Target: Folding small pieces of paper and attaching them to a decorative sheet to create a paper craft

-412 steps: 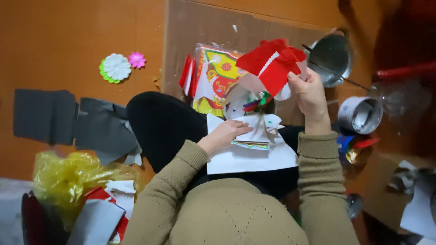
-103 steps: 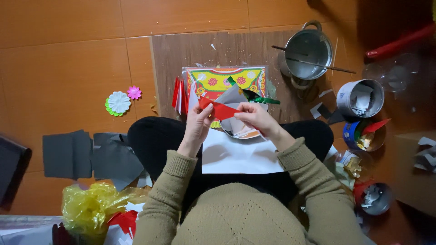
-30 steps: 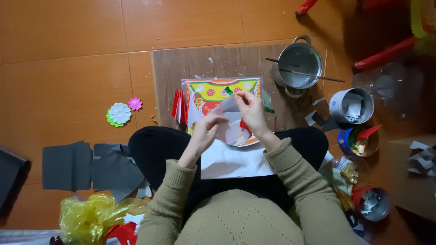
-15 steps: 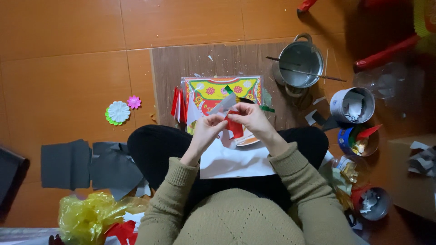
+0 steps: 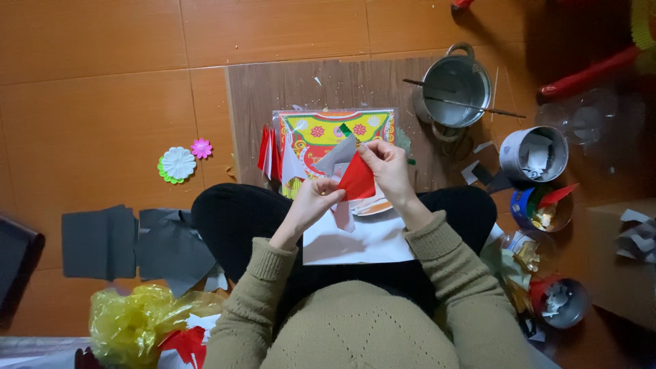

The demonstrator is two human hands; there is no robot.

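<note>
Both hands pinch a folded piece of red paper above my lap. My left hand grips its lower left edge and my right hand holds its upper right side, beside a grey paper piece. Under them a white sheet lies across my black-clad legs, with a small plate-like disc partly hidden. Just beyond the hands lies a colourful printed paper pack on a brown board.
A metal pot with a stick across it stands at the upper right, then a grey tin and small cups of scraps. Paper flowers and grey sheets lie left. A yellow plastic bag sits lower left.
Over the last second the hands have drawn back from the colourful pack toward my lap, and the red paper now shows more fully between them.
</note>
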